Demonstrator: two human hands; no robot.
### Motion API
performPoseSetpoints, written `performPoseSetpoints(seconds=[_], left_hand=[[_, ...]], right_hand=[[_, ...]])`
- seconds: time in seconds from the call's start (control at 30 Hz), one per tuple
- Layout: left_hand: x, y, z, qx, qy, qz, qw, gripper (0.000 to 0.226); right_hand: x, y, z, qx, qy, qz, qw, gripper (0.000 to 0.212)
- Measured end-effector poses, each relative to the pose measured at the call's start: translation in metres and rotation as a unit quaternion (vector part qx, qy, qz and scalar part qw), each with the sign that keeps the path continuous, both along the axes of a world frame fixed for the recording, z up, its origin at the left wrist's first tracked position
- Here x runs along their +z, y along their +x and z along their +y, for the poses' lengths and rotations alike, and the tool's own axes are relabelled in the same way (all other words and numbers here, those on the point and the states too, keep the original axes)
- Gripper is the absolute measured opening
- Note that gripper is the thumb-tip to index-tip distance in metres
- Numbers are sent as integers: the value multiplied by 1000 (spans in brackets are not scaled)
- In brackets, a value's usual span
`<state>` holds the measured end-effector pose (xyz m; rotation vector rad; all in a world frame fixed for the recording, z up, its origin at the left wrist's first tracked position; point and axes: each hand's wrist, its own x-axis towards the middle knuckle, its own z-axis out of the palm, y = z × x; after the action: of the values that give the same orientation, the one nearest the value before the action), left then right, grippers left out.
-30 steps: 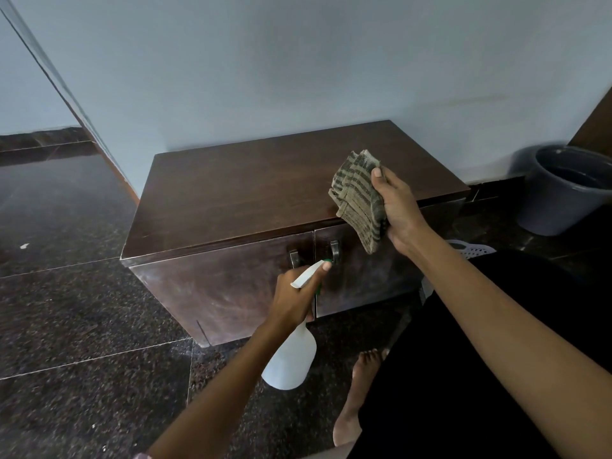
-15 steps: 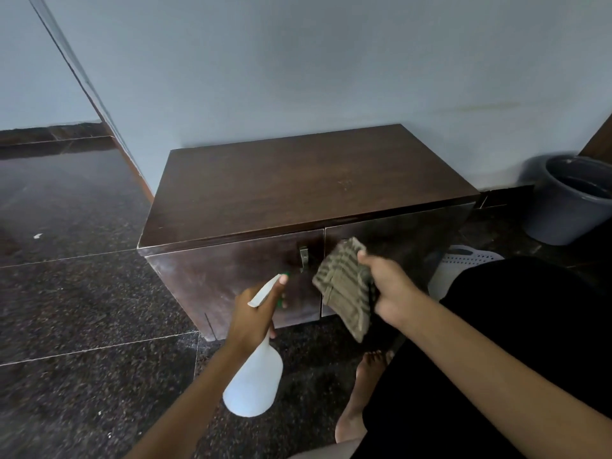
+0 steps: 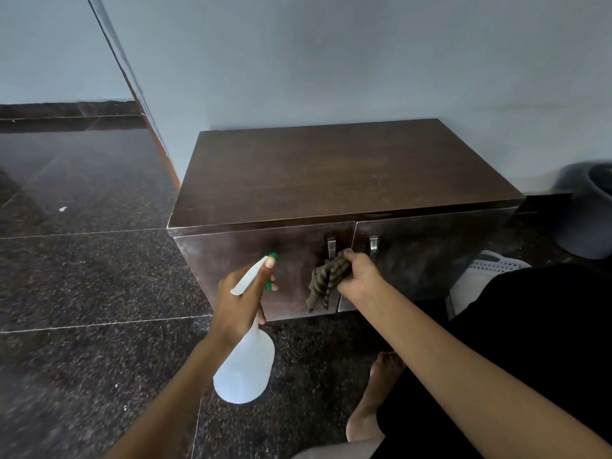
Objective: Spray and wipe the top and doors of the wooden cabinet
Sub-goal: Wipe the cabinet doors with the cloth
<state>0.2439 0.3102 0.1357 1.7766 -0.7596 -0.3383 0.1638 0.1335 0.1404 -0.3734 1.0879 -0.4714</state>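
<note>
Cabinet: the wooden cabinet [image 3: 331,173] stands on the dark speckled floor [image 3: 82,283] against the pale wall [image 3: 331,61]; its bare top faces the camera, and its right end runs dim toward the frame edge.
Doors: the left door [image 3: 251,256] and right door [image 3: 427,256] are both closed, each with a metal handle near the centre seam; the lower part of the right door is hidden behind the right forearm.
Left grip: the left hand [image 3: 243,299] is curled round the neck of the white spray bottle [image 3: 245,369], thumb lying along the top of the sprayer; the green nozzle points at the left door, just short of it. The fingers on the trigger side are mostly hidden.
Right grip: the right hand [image 3: 359,276] is bunched round the striped cloth [image 3: 326,281] at the seam between the doors, just below the handles. Whether the cloth touches the wood cannot be told.
Cut off: a grey bucket [image 3: 592,213] at the right edge, partly out of frame; a white perforated basket [image 3: 480,279] half hidden behind dark clothing.
Below: a bare foot [image 3: 374,399] on the floor.
</note>
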Motion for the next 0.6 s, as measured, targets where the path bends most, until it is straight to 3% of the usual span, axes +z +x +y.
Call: performPoseSetpoints(seconds=[0.1, 0.17, 0.43, 0.6], left_hand=[[4, 2, -1, -4, -26, -7, 1000, 52], [7, 2, -1, -5, -41, -4, 999, 51], [16, -2, 0, 0, -64, -2, 998, 50], [17, -4, -1, 3, -60, -3, 998, 50]], right_hand=[[4, -3, 4, -54, 35, -86, 994, 29], [5, -3, 9, -68, 29, -92, 993, 34], [-6, 1, 26, -85, -159, 84, 980, 28], [-17, -2, 29, -49, -383, 226, 894, 28]])
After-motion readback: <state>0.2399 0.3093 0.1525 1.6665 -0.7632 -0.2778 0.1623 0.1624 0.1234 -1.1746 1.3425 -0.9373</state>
